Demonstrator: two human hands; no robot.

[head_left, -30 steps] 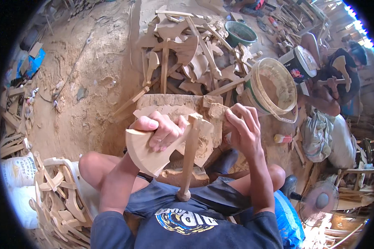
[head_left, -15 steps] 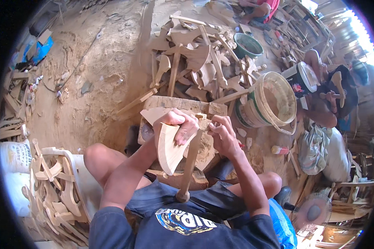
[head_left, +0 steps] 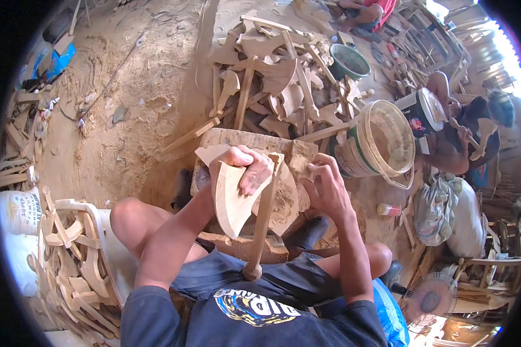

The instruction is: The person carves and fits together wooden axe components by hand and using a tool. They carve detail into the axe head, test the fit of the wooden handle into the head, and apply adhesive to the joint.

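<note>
Where under left hand [head_left: 252,168], blade [head_left: 230,203] hidden.

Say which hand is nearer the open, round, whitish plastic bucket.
Right. The right hand sits just left of and below the bucket in the view; the left hand is farther left, gripping the pale, curved-edged wooden axe shape.

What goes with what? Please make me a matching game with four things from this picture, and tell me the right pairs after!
Things:
1. Nearest wooden axe
2. Round fan
3. Basin
4. Wearer's shirt

Places, colours and states:
A. Green, beside the wood pile
B. Dark blue, with a printed design on the front
C. Gripped by the person's left hand
D. In the lower right of the picture, near the rim

Right pairs: 1-C, 2-D, 3-A, 4-B.
</note>
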